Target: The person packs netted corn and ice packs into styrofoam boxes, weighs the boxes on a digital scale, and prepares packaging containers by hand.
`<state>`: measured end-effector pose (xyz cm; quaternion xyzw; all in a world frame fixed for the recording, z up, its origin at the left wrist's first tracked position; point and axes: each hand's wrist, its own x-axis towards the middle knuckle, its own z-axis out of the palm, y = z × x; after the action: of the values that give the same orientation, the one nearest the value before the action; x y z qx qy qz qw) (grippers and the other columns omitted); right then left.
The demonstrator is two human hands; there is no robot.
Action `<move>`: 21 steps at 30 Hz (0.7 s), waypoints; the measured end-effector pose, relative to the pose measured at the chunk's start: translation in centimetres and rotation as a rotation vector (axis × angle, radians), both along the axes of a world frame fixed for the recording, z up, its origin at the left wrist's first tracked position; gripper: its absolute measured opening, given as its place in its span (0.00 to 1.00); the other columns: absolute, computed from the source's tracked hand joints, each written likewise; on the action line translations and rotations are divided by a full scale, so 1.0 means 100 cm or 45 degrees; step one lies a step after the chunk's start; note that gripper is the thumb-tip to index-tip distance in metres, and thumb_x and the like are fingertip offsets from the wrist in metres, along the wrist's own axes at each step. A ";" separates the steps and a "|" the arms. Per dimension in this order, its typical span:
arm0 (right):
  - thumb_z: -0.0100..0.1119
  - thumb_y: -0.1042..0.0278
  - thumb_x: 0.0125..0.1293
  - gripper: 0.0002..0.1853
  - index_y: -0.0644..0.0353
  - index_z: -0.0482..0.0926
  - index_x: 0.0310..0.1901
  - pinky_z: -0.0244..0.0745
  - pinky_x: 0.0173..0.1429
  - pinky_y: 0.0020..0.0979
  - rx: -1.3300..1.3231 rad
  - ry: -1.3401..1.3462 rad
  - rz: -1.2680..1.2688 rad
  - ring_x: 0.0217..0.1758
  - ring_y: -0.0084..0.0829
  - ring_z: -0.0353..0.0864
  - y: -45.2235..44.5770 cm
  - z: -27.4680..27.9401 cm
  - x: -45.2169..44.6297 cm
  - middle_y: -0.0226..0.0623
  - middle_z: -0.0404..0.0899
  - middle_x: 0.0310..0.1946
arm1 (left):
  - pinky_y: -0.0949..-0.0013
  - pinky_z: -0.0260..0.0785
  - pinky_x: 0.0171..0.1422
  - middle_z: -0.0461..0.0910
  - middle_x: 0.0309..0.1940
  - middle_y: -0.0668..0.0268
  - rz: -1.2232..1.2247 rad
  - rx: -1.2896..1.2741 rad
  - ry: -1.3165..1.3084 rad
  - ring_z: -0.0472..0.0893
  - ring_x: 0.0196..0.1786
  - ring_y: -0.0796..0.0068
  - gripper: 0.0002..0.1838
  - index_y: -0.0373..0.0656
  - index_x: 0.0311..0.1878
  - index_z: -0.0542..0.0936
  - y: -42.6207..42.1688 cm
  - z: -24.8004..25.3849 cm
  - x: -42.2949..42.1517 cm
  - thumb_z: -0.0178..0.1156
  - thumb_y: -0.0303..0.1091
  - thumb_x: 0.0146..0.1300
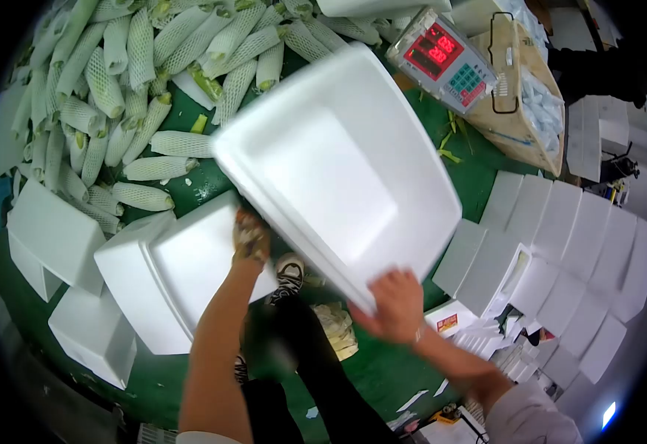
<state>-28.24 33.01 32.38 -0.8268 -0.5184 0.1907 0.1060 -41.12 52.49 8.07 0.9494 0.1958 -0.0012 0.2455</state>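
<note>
The person is handling a white foam box (405, 163), its open side facing the head. The right hand (397, 303) is gripping the near rim, fingers closed narrowly; the left hand (252, 235) is sitting beside the lower-left edge, its grip impossible to tell. Controlling the bulky box is probably calling for steady support.

The right hand (396, 307) grips a tilted white box (338, 159); beyond the left hand's (252, 238) fingers lie netted vegetables (141, 55).

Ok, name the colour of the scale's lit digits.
The digits are red, best in the head view.
</note>
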 end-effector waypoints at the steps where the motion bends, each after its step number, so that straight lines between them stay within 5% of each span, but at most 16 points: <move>1: 0.69 0.61 0.41 0.14 0.58 0.73 0.23 0.62 0.30 0.36 -0.068 0.099 -0.129 0.27 0.36 0.70 -0.016 0.020 -0.011 0.34 0.70 0.21 | 0.61 0.56 0.64 0.75 0.39 0.60 0.093 0.009 0.138 0.71 0.51 0.66 0.09 0.49 0.35 0.76 -0.001 -0.007 -0.027 0.49 0.37 0.55; 5: 0.69 0.61 0.40 0.14 0.58 0.73 0.21 0.62 0.29 0.35 0.115 0.082 -0.484 0.26 0.37 0.70 -0.055 0.003 -0.042 0.34 0.70 0.19 | 0.62 0.59 0.60 0.72 0.33 0.62 0.323 0.041 0.702 0.71 0.45 0.67 0.07 0.51 0.30 0.73 -0.018 -0.021 -0.168 0.49 0.40 0.56; 7: 0.69 0.62 0.41 0.14 0.59 0.72 0.20 0.62 0.29 0.36 0.128 -0.013 -0.636 0.26 0.38 0.71 -0.049 -0.029 -0.045 0.34 0.71 0.19 | 0.63 0.60 0.57 0.71 0.31 0.63 0.145 0.164 0.911 0.70 0.42 0.67 0.08 0.52 0.27 0.72 -0.027 -0.018 -0.210 0.48 0.42 0.57; 9: 0.69 0.62 0.41 0.15 0.59 0.71 0.18 0.62 0.28 0.36 0.046 -0.142 -0.766 0.26 0.39 0.71 -0.032 -0.066 -0.040 0.35 0.71 0.19 | 0.59 0.52 0.65 0.70 0.42 0.57 -0.219 0.400 1.109 0.67 0.52 0.61 0.11 0.44 0.34 0.78 -0.024 0.002 -0.224 0.52 0.37 0.48; 11: 0.68 0.59 0.45 0.17 0.59 0.69 0.16 0.63 0.33 0.38 0.059 -0.211 -0.846 0.28 0.39 0.71 -0.006 -0.097 -0.026 0.35 0.70 0.17 | 0.60 0.52 0.65 0.70 0.43 0.56 -0.223 0.569 1.088 0.66 0.53 0.60 0.13 0.41 0.35 0.77 -0.021 -0.018 -0.242 0.53 0.38 0.48; 13: 0.66 0.57 0.48 0.19 0.59 0.69 0.16 0.62 0.36 0.40 -0.008 -0.240 -0.899 0.30 0.40 0.71 0.016 -0.116 -0.019 0.35 0.70 0.17 | 0.59 0.52 0.65 0.71 0.45 0.54 -0.264 0.398 1.161 0.66 0.55 0.58 0.17 0.36 0.36 0.78 -0.014 -0.001 -0.229 0.52 0.38 0.48; 14: 0.65 0.56 0.50 0.18 0.62 0.70 0.24 0.62 0.41 0.41 -0.022 -0.202 -0.890 0.35 0.42 0.71 0.023 -0.118 -0.022 0.39 0.71 0.25 | 0.59 0.53 0.65 0.72 0.48 0.56 -0.059 0.173 1.330 0.64 0.58 0.57 0.18 0.39 0.39 0.81 -0.010 0.002 -0.214 0.52 0.39 0.49; 17: 0.61 0.53 0.55 0.28 0.69 0.72 0.50 0.59 0.57 0.46 -0.024 -0.154 -0.813 0.53 0.47 0.69 0.042 -0.113 -0.017 0.49 0.74 0.48 | 0.60 0.67 0.50 0.76 0.35 0.62 0.177 -0.058 0.798 0.75 0.44 0.60 0.10 0.48 0.29 0.80 0.008 0.008 -0.195 0.54 0.41 0.49; 18: 0.60 0.54 0.55 0.36 0.69 0.61 0.61 0.55 0.62 0.49 -0.097 0.027 -0.783 0.59 0.51 0.64 0.046 -0.096 -0.020 0.53 0.65 0.59 | 0.61 0.69 0.48 0.77 0.35 0.60 0.235 -0.109 0.729 0.76 0.42 0.59 0.10 0.46 0.32 0.80 0.023 0.016 -0.179 0.54 0.40 0.51; 19: 0.61 0.56 0.54 0.34 0.69 0.64 0.59 0.56 0.61 0.49 -0.086 0.057 -0.744 0.57 0.52 0.66 0.053 -0.075 -0.021 0.53 0.67 0.56 | 0.62 0.70 0.45 0.78 0.35 0.58 0.289 -0.161 0.657 0.78 0.41 0.58 0.11 0.44 0.35 0.80 0.039 0.027 -0.162 0.55 0.39 0.53; 21: 0.60 0.59 0.54 0.32 0.67 0.65 0.58 0.59 0.58 0.50 -0.051 0.292 -0.658 0.54 0.51 0.68 0.067 -0.045 -0.017 0.52 0.70 0.51 | 0.60 0.71 0.49 0.80 0.42 0.56 0.473 -0.356 0.584 0.78 0.45 0.56 0.13 0.43 0.41 0.80 0.081 0.126 -0.085 0.58 0.37 0.54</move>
<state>-29.95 39.70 27.87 -0.9065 -0.2712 0.2598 0.1927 -49.66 60.56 20.66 0.8296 0.4139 -0.1971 0.3189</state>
